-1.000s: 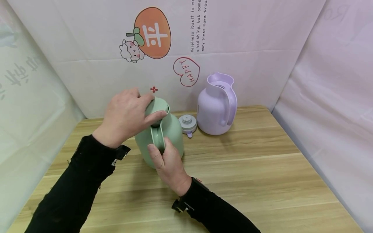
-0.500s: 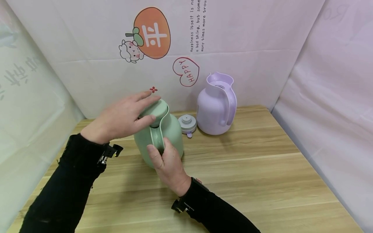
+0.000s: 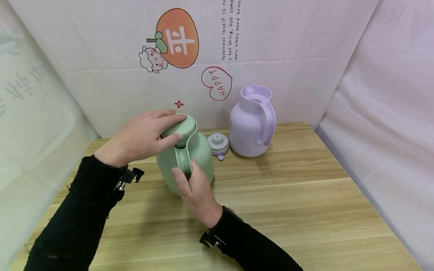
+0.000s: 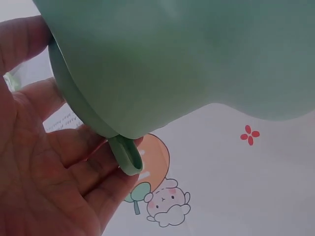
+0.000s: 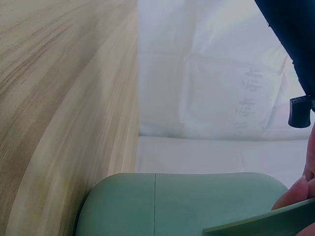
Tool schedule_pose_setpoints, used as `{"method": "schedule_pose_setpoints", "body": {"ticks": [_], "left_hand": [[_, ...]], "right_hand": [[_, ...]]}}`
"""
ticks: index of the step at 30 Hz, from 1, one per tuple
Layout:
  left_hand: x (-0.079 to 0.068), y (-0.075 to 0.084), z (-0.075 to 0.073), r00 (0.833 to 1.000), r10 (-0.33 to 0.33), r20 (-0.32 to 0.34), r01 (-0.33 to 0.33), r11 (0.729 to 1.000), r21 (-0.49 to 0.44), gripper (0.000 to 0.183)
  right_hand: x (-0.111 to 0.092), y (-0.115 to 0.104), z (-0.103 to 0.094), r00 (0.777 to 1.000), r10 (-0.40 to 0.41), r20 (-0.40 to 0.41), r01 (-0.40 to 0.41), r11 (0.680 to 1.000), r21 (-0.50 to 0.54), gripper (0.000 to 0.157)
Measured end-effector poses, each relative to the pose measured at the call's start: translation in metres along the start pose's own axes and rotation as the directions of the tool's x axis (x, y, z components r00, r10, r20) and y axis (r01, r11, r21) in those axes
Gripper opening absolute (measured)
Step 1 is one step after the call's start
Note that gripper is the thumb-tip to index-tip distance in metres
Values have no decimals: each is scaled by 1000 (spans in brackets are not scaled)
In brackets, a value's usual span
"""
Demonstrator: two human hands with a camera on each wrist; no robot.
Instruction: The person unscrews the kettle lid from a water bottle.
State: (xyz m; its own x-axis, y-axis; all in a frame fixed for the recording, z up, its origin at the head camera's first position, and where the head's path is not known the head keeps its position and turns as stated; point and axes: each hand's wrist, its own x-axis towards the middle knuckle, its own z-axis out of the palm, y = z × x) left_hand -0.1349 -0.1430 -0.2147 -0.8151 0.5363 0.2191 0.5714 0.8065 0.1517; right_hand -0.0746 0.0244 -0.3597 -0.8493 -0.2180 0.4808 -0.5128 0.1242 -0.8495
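A light green thermos jug [image 3: 202, 150] stands upright on the table, its round lid [image 3: 184, 130] seated in the mouth. My left hand [image 3: 139, 135] grips the lid from the left, with thumb on the near side and fingers over the far side. In the left wrist view, the fingers spread round the rim, close by a small green tab [image 4: 127, 156] that sticks out. My right hand [image 3: 200, 195] holds the jug's handle [image 3: 183, 162], thumb lying along its near face. The right wrist view shows the jug's side [image 5: 187, 196] and part of the handle [image 5: 266, 221].
A lilac thermos jug [image 3: 249, 128] stands at the back, its mouth uncovered. Between the two jugs lies a grey stopper [image 3: 218, 144] with a lilac tab. Wood-grain table [image 3: 305, 210]; white printed cloth [image 3: 288, 37] hangs behind and at both sides.
My left hand has shifted left on the lid, its thumb drawn back from the right of the rim. Fingers lifted, then settled on the lid again. My right hand has stayed on the handle.
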Motion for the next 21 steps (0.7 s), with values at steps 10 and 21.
{"method": "schedule_pose_setpoints", "body": {"ticks": [10, 21], "left_hand": [[2, 5, 2, 998, -2, -62, 3, 1000, 16, 53], [4, 9, 5, 993, -57, -106, 60, 998, 26, 53]], "right_hand": [[1, 0, -1, 1000, 13, 10, -14, 1000, 14, 37], [1, 1, -1, 1000, 7, 6, -7, 1000, 15, 38]]}}
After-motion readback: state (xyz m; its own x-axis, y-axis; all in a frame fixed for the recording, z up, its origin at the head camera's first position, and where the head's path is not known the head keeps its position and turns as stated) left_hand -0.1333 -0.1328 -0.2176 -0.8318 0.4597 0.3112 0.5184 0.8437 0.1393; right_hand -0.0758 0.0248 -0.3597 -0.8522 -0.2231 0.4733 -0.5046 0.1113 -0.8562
